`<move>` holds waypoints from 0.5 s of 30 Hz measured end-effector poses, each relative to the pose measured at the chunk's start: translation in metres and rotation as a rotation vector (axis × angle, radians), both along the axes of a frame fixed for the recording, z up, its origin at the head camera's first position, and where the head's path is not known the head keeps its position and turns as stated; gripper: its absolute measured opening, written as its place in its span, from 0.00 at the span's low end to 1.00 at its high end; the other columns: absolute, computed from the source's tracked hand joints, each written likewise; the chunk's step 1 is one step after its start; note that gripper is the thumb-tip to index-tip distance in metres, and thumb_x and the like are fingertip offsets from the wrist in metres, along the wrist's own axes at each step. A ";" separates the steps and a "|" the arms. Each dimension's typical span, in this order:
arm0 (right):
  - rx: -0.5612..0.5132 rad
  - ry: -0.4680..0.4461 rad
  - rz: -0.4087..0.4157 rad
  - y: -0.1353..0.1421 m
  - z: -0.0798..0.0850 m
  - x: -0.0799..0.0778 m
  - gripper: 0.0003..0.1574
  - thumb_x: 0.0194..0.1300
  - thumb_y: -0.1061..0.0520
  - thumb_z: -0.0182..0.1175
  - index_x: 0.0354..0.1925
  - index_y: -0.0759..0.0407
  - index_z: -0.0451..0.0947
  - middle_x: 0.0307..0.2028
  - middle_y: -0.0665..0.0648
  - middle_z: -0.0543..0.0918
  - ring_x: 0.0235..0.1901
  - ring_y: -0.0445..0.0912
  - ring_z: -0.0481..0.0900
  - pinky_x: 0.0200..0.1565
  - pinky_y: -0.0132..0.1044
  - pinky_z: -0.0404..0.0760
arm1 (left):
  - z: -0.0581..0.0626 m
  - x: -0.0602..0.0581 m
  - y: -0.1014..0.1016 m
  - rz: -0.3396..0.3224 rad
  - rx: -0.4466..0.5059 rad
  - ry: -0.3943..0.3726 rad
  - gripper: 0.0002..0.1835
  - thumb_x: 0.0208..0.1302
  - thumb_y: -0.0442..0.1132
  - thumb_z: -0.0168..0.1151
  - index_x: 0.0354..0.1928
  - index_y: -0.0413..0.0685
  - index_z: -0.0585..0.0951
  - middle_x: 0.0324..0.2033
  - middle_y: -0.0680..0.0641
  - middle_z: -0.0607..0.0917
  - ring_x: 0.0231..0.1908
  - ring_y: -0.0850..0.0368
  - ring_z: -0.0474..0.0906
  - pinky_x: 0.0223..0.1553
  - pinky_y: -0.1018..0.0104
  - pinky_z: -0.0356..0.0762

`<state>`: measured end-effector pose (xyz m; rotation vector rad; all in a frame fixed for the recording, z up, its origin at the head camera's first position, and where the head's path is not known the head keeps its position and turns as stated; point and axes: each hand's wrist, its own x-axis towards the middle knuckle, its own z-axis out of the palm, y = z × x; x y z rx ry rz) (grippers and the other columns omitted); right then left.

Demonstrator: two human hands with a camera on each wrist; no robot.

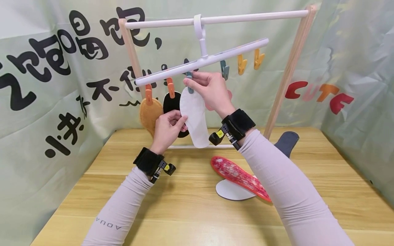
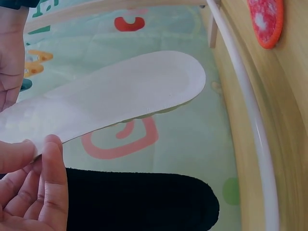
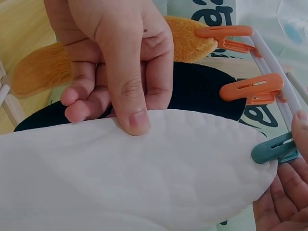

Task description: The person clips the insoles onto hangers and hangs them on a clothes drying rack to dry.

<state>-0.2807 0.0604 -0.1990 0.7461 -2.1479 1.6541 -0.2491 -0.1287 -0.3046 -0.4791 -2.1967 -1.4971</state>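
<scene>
A white insole (image 1: 194, 119) hangs from a teal clothespin (image 3: 274, 148) under the white hanger (image 1: 172, 72). My left hand (image 1: 168, 128) pinches the insole's left edge between thumb and fingers. At its top, my right hand (image 1: 213, 90) holds the teal clothespin, the thumb at its handle end; the other fingers are partly behind the insole. The clothespin's jaws overlap the insole's upper end. To the left hang a black insole (image 1: 171, 102) and a fuzzy tan insole (image 1: 149, 114), each on an orange clothespin (image 3: 252, 88). My left hand partly covers both.
The tilted hanger hooks over a rack's white bar (image 1: 252, 17). Right of my hand hang another teal clothespin (image 1: 225, 70) and two yellow clothespins (image 1: 242, 65). A red insole (image 1: 237, 174) lies across a pale one (image 1: 232, 190); a dark insole (image 1: 287, 141) lies behind my right sleeve.
</scene>
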 end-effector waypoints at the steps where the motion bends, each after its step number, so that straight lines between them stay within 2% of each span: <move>1: -0.003 0.000 -0.002 0.000 0.000 0.000 0.28 0.70 0.49 0.74 0.65 0.55 0.85 0.54 0.58 0.92 0.59 0.46 0.89 0.63 0.40 0.86 | 0.000 0.000 0.000 0.000 -0.001 -0.005 0.09 0.76 0.41 0.69 0.42 0.42 0.87 0.28 0.39 0.89 0.25 0.62 0.86 0.34 0.58 0.91; 6: 0.011 0.016 -0.012 0.001 -0.004 0.000 0.29 0.71 0.49 0.74 0.66 0.56 0.84 0.55 0.59 0.92 0.58 0.47 0.90 0.63 0.40 0.86 | 0.000 -0.001 0.001 -0.010 0.010 -0.025 0.09 0.76 0.42 0.69 0.43 0.42 0.87 0.30 0.38 0.90 0.26 0.63 0.87 0.34 0.64 0.90; 11: 0.029 0.024 -0.025 0.003 -0.009 0.001 0.29 0.72 0.50 0.73 0.67 0.57 0.83 0.54 0.59 0.92 0.56 0.48 0.91 0.60 0.39 0.88 | -0.001 -0.001 0.002 -0.018 0.025 -0.044 0.09 0.76 0.40 0.69 0.46 0.40 0.88 0.33 0.38 0.90 0.26 0.62 0.87 0.35 0.61 0.92; 15: 0.050 0.026 -0.054 0.005 -0.013 0.002 0.28 0.73 0.48 0.72 0.67 0.55 0.84 0.55 0.57 0.92 0.55 0.46 0.92 0.59 0.39 0.89 | -0.003 -0.001 0.003 -0.018 0.037 -0.050 0.09 0.76 0.38 0.68 0.47 0.38 0.88 0.36 0.36 0.91 0.26 0.63 0.87 0.34 0.65 0.91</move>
